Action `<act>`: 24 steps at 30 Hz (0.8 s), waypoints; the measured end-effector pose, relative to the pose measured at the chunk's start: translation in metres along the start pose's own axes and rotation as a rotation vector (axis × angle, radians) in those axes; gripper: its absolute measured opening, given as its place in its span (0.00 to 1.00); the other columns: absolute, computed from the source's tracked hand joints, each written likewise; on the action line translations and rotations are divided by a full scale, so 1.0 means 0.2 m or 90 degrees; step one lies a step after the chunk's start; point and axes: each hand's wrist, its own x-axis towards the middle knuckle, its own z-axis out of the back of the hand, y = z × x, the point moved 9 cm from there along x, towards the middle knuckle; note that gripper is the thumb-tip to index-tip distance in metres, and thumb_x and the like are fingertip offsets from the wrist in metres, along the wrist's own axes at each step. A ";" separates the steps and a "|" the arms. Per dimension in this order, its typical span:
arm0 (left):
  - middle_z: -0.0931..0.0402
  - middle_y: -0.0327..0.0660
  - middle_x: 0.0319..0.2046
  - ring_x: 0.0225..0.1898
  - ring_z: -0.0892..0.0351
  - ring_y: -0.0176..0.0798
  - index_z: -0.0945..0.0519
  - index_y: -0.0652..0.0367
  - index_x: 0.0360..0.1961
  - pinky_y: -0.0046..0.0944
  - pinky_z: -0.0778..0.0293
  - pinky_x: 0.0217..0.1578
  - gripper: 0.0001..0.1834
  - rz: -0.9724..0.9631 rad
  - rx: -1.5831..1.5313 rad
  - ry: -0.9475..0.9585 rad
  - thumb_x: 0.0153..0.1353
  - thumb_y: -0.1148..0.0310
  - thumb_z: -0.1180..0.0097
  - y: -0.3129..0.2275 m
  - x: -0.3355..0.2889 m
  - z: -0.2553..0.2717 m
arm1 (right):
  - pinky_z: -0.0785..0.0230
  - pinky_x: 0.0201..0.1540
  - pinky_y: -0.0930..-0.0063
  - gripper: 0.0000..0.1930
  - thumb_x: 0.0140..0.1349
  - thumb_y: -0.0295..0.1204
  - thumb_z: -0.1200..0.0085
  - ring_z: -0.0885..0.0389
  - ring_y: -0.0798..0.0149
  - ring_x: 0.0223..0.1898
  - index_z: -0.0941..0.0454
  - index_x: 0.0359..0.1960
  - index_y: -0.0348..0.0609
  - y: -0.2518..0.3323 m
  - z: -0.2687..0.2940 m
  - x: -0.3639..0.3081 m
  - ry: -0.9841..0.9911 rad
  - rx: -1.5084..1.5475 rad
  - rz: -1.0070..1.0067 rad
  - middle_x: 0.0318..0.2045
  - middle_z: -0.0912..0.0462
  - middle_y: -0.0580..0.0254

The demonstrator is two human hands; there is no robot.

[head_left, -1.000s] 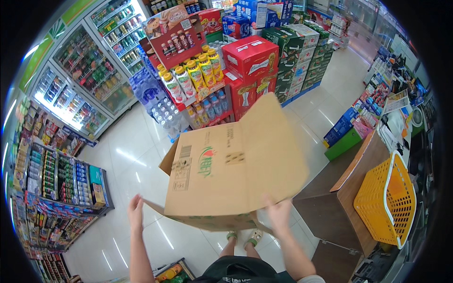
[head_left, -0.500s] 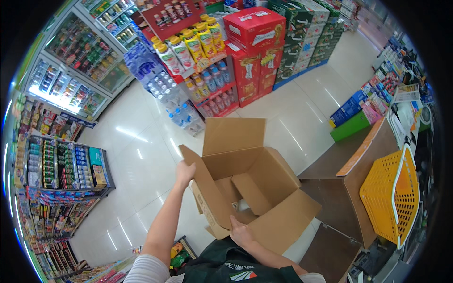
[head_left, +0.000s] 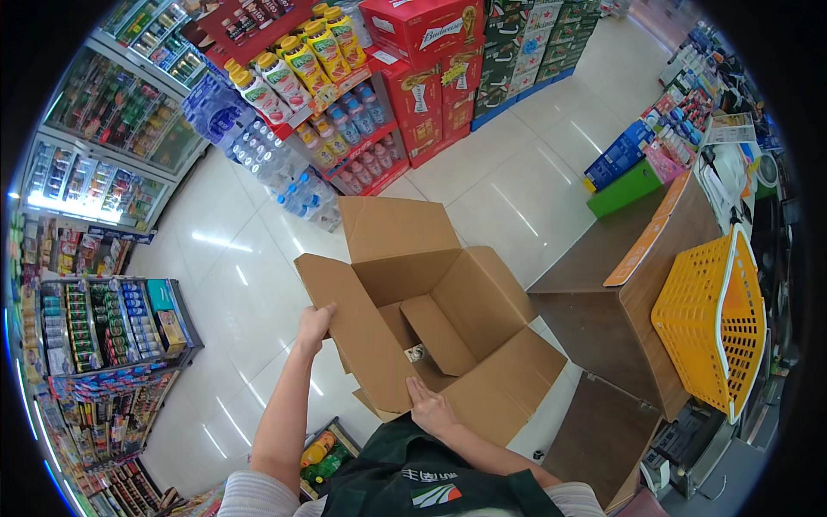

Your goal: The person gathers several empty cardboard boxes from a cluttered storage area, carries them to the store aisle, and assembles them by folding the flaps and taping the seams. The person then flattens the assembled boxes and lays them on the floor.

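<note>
The left hand clamps a rectangular brown cardboard box's left flap, whose long axis runs near-right to the right hand, its closure unclear.

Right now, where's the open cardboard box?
In the head view, the open cardboard box is near the middle, left of the brown counter, with the left hand and right hand on its left flap.

Box is all brown tbh. Basket, right = bright yellow + white, grid pattern. Counter dk brown w/ orange strip. Near: apron v dk green, sleeves white, faint stripes. Far: red cartons, green/white cartons.
</note>
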 end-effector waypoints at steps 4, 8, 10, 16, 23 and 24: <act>0.21 0.51 0.26 0.28 0.19 0.43 0.21 0.80 0.31 0.41 0.25 0.27 0.18 -0.033 0.118 -0.032 0.56 0.67 0.45 -0.03 -0.06 -0.04 | 0.30 0.56 0.61 0.31 0.53 0.29 0.45 0.23 0.46 0.52 0.35 0.60 0.30 -0.02 0.06 0.00 0.088 0.042 -0.058 0.51 0.24 0.38; 0.22 0.47 0.20 0.21 0.24 0.35 0.21 0.78 0.29 0.40 0.30 0.21 0.19 -0.038 0.092 -0.056 0.56 0.64 0.43 -0.07 -0.22 -0.07 | 0.30 0.55 0.63 0.42 0.49 0.42 0.36 0.23 0.47 0.52 0.38 0.64 0.37 -0.15 0.17 0.03 0.448 0.161 -0.100 0.52 0.23 0.44; 0.22 0.47 0.20 0.21 0.25 0.33 0.21 0.79 0.29 0.39 0.31 0.20 0.20 -0.117 -0.007 -0.021 0.57 0.64 0.43 -0.16 -0.32 -0.12 | 0.29 0.53 0.64 0.36 0.50 0.40 0.36 0.21 0.50 0.50 0.33 0.61 0.36 -0.25 0.37 0.18 0.419 0.252 -0.133 0.50 0.21 0.45; 0.26 0.44 0.14 0.16 0.30 0.31 0.22 0.74 0.24 0.37 0.35 0.17 0.18 -0.308 -0.009 -0.023 0.60 0.65 0.43 -0.46 -0.67 -0.23 | 0.30 0.54 0.61 0.36 0.58 0.48 0.42 0.24 0.49 0.54 0.34 0.60 0.32 -0.43 1.10 0.89 -0.133 0.299 -0.234 0.52 0.24 0.41; 0.35 0.43 0.08 0.12 0.37 0.29 0.23 0.70 0.21 0.37 0.39 0.14 0.16 -0.452 0.176 0.004 0.61 0.67 0.44 -0.72 -1.04 -0.24 | 0.26 0.45 0.59 0.49 0.48 0.58 0.39 0.23 0.42 0.49 0.37 0.53 0.18 -0.09 1.66 1.37 -0.406 0.249 -0.247 0.48 0.26 0.29; 0.35 0.41 0.09 0.13 0.38 0.24 0.22 0.69 0.24 0.35 0.39 0.14 0.14 -0.416 0.267 0.013 0.62 0.68 0.44 -0.70 -1.05 -0.23 | 0.21 0.38 0.59 0.49 0.48 0.58 0.38 0.21 0.43 0.46 0.37 0.52 0.16 -0.09 1.73 1.40 -0.452 0.265 -0.273 0.47 0.25 0.28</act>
